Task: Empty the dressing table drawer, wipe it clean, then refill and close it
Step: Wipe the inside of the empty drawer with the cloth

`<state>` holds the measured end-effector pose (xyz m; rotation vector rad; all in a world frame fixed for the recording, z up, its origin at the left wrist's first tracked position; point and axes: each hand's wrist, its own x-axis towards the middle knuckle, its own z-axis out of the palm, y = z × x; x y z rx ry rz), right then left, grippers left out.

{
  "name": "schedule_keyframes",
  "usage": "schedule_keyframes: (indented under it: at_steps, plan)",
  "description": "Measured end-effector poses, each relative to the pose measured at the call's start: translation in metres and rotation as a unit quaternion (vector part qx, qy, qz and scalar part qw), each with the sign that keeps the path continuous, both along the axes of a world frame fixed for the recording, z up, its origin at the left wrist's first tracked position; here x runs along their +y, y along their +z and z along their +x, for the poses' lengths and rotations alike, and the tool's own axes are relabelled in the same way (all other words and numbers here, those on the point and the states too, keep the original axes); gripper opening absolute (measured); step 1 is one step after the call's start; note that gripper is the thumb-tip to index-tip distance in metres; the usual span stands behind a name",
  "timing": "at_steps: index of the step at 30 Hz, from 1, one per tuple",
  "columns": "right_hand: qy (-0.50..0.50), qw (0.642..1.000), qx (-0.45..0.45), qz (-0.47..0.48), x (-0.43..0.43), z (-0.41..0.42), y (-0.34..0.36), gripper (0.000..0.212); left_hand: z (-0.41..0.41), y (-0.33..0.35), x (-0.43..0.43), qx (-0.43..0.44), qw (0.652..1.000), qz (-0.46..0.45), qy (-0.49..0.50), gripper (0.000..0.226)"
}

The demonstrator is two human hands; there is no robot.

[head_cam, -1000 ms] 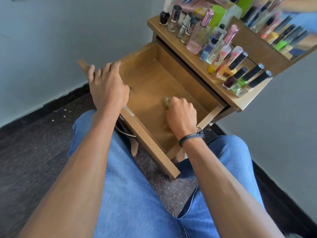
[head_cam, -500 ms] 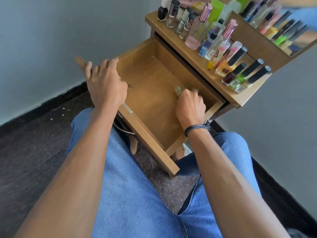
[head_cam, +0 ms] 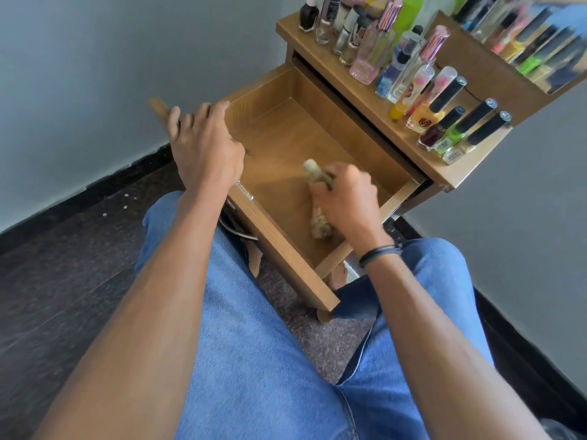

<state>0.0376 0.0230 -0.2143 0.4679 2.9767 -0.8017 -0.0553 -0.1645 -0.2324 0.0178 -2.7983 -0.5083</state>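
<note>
The wooden drawer (head_cam: 286,134) stands pulled out of the dressing table, and nothing lies in it but a cloth. My right hand (head_cam: 346,198) is inside the drawer and grips the crumpled beige cloth (head_cam: 319,225); one end sticks up past my fingers, the other trails on the drawer floor. My left hand (head_cam: 203,150) rests on the drawer's front panel at its left end, fingers curled over the top edge.
Several nail polish and perfume bottles (head_cam: 422,90) crowd the dressing table top (head_cam: 355,87), close above the drawer's back. A mirror (head_cam: 524,36) stands behind them. Grey walls close in left and right. My knees in blue jeans (head_cam: 254,344) sit under the drawer front.
My right hand has swept the cloth from the drawer's back right towards the middle, and more of the cloth now shows, trailing behind. My left hand stays on the front panel.
</note>
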Motion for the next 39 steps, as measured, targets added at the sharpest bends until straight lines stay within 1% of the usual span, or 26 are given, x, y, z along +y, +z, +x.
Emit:
schedule_keyframes:
  at_steps: [1,3,6,9,11,15,18,20,22,24,25,26,28,29,31,33,34,36,39]
  plan:
    - [0.008,1.000,0.020,0.014,0.007,-0.002,0.003,0.017,0.000,0.000,0.000,-0.002,1.000,0.001,0.001,0.055]
    - [0.038,0.995,0.045,0.077,0.021,-0.008,0.005,0.027,0.000,0.001,0.000,-0.006,1.000,0.001,0.005,0.056]
    - [0.054,0.981,0.015,0.185,0.042,-0.015,0.001,0.038,-0.001,0.001,0.000,-0.006,1.000,0.003,0.007,0.057]
    - [0.054,0.967,-0.027,0.247,0.045,-0.016,-0.004,0.035,-0.001,0.001,0.000,-0.006,1.000,0.002,0.007,0.057]
    - [0.063,0.965,-0.047,0.250,0.040,-0.017,-0.006,0.030,-0.001,0.001,0.000,-0.006,1.000,-0.002,0.007,0.056]
    - [0.061,0.971,-0.077,0.218,0.027,-0.016,0.000,0.030,-0.001,0.003,0.000,-0.008,1.000,0.000,0.007,0.057]
    - [0.084,0.977,-0.076,0.180,0.002,-0.002,0.002,0.028,-0.001,0.003,0.001,-0.011,1.000,0.003,0.003,0.056]
    - [0.117,0.982,-0.084,0.121,-0.013,0.007,0.001,0.035,-0.001,0.002,0.000,-0.011,1.000,0.003,0.002,0.056]
    - [0.133,0.985,-0.108,0.034,-0.017,0.008,0.001,0.044,-0.001,0.002,0.000,-0.009,1.000,0.004,0.002,0.056]
    - [0.110,0.985,-0.123,-0.048,-0.009,0.003,0.006,0.043,0.000,0.002,-0.001,-0.010,1.000,0.007,0.001,0.056]
    - [0.093,0.988,-0.111,-0.060,-0.003,0.001,0.009,0.043,0.000,0.002,0.000,-0.009,1.000,0.008,0.001,0.056]
    - [0.083,0.992,-0.084,-0.040,0.005,-0.002,0.011,0.042,0.001,0.002,0.000,-0.008,1.000,0.009,0.001,0.056]
    - [0.075,0.995,-0.018,0.060,0.024,-0.010,0.014,0.041,0.001,0.003,0.000,-0.007,1.000,0.007,0.003,0.056]
    - [0.073,0.991,-0.006,0.111,0.033,-0.013,0.016,0.042,0.001,0.003,0.000,-0.006,1.000,0.006,0.005,0.056]
    - [0.073,0.978,-0.044,0.189,0.045,-0.017,0.015,0.039,0.001,0.003,0.001,-0.002,1.000,0.005,0.007,0.056]
    - [0.082,0.964,-0.087,0.239,0.045,-0.015,0.012,0.029,0.001,0.003,0.001,-0.004,1.000,0.006,0.007,0.056]
    - [0.089,0.958,-0.091,0.256,0.040,-0.013,0.011,0.026,0.000,0.003,0.001,-0.005,1.000,0.006,0.007,0.056]
    - [0.092,0.956,-0.098,0.261,0.025,-0.010,0.009,0.024,0.000,0.003,0.000,-0.005,1.000,0.005,0.008,0.057]
    - [0.110,0.962,-0.119,0.221,-0.002,-0.005,0.006,0.024,0.000,0.003,0.000,-0.004,1.000,0.007,0.004,0.057]
